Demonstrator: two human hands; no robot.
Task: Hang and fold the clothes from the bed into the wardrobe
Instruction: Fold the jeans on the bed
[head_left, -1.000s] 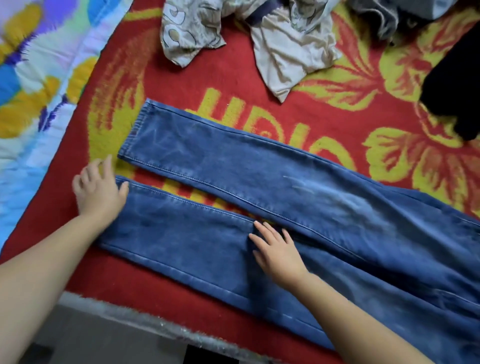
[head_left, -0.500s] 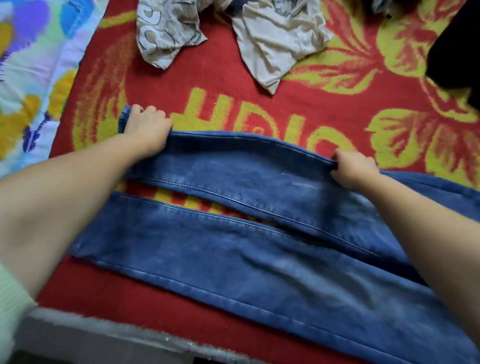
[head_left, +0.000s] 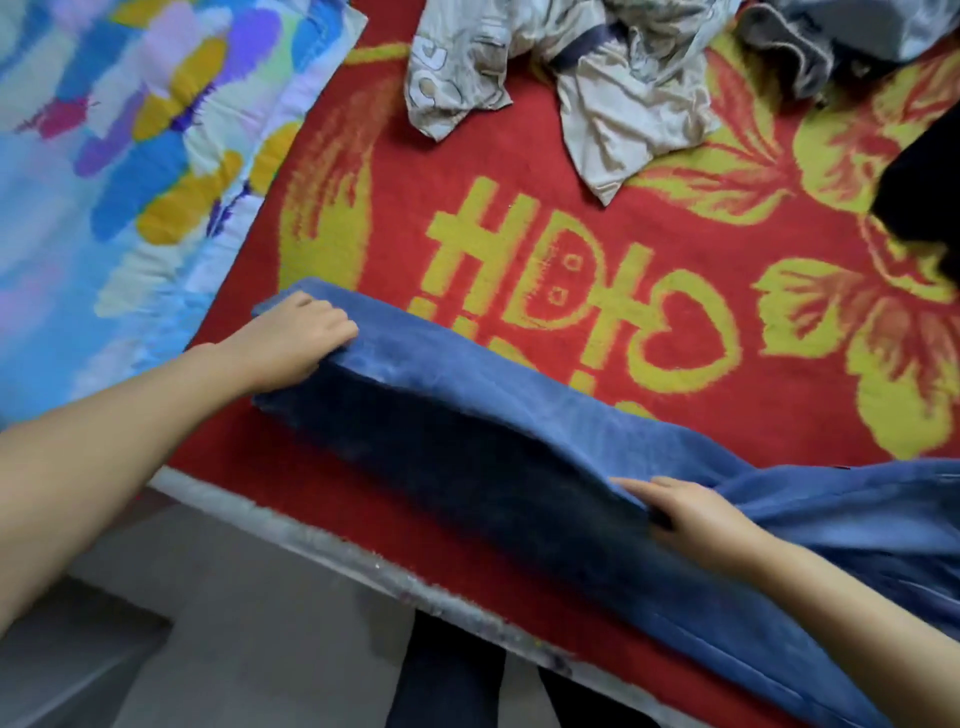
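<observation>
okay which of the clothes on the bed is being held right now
The blue jeans, gripped by the left hand and right hand. The beige printed garment and black garment lie untouched farther back.

My left hand (head_left: 296, 340) grips the jeans (head_left: 467, 441) near the hem at centre left; my right hand (head_left: 691, 514) pinches their edge at lower right, above the red blanket (head_left: 519, 156).

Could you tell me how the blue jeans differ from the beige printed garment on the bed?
The blue jeans are stretched out long and gripped by the left hand and right hand; the beige garment lies crumpled and untouched. The jeans are dark plain denim, the garment pale and printed. Both are on the red blanket.
</observation>
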